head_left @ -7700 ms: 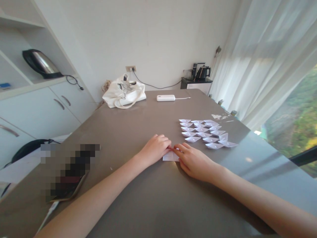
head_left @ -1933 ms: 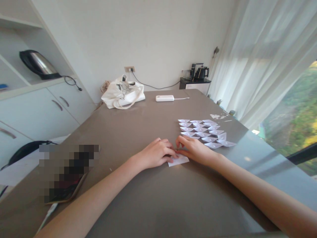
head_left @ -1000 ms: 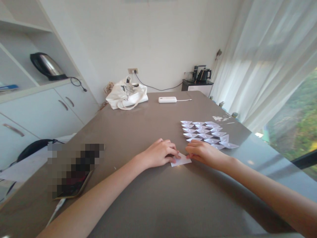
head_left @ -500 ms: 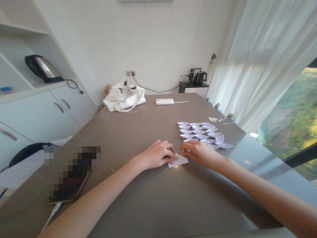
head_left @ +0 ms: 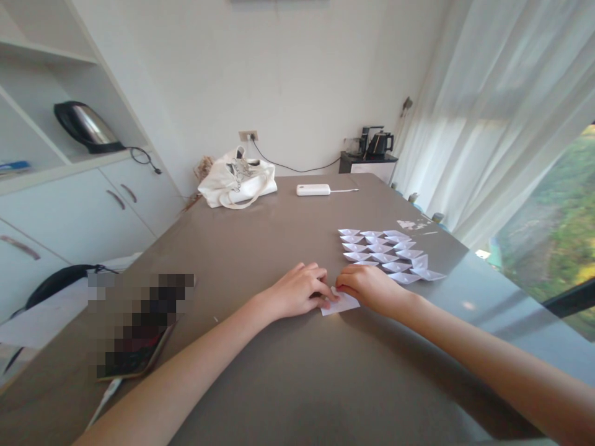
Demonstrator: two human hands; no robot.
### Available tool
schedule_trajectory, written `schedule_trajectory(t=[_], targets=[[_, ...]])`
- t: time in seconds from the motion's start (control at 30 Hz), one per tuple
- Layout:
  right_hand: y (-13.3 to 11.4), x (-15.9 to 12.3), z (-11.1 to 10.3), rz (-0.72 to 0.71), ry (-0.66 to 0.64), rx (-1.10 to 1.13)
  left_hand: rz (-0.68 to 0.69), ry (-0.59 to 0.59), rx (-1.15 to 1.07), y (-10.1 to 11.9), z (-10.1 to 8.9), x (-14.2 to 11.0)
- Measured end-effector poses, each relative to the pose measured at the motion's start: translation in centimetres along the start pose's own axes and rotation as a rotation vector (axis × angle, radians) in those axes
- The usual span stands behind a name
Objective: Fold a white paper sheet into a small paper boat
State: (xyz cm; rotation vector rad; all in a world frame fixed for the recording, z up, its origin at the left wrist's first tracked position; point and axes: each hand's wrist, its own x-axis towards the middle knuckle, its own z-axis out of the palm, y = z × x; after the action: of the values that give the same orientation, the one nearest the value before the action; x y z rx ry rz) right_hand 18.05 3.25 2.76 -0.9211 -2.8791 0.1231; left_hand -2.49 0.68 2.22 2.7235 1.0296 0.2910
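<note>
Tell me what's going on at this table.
A person is handling a small white paper on the table. The left hand rests its fingers on it, while the right hand is at its far edge; whether it pinches the paper is hard to tell. Just beyond, folded paper boats sit in rows.

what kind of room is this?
Likely a home or small office, can't tell which: a kettle on a shelf, a white bag on the table, a sheer curtain at the window.
</note>
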Motion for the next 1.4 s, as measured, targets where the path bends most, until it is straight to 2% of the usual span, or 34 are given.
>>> schedule_trajectory(t=[0.27,0.37,0.47,0.63,0.73,1.13,1.4], targets=[[-0.3,1.5,0.3,0.046,0.003,0.027,0.007,0.0,-0.027,0.3,-0.2,0.0],[-0.1,1.2,0.5,0.074,0.035,0.078,0.005,0.011,-0.028,0.3,0.0,-0.1],[0.0,0.2,0.0,0.036,0.103,0.152,0.015,0.004,-0.054,0.2,0.5,-0.1],[-0.3,-1.8,-1.7,-0.078,-0.07,0.254,0.063,0.004,-0.122,0.2,0.5,-0.1],[-0.5,-2.1,-2.1,-0.079,-0.106,0.263,0.079,0.008,-0.101,0.4,0.1,-0.2],[-0.4,-2.0,-1.9,-0.065,-0.102,0.266,0.019,0.013,-0.041,1.3,-0.1,0.0],[-0.2,-2.3,-1.2,-0.108,-0.062,0.243,0.054,-0.009,0.069,1.5,-0.3,0.0]])
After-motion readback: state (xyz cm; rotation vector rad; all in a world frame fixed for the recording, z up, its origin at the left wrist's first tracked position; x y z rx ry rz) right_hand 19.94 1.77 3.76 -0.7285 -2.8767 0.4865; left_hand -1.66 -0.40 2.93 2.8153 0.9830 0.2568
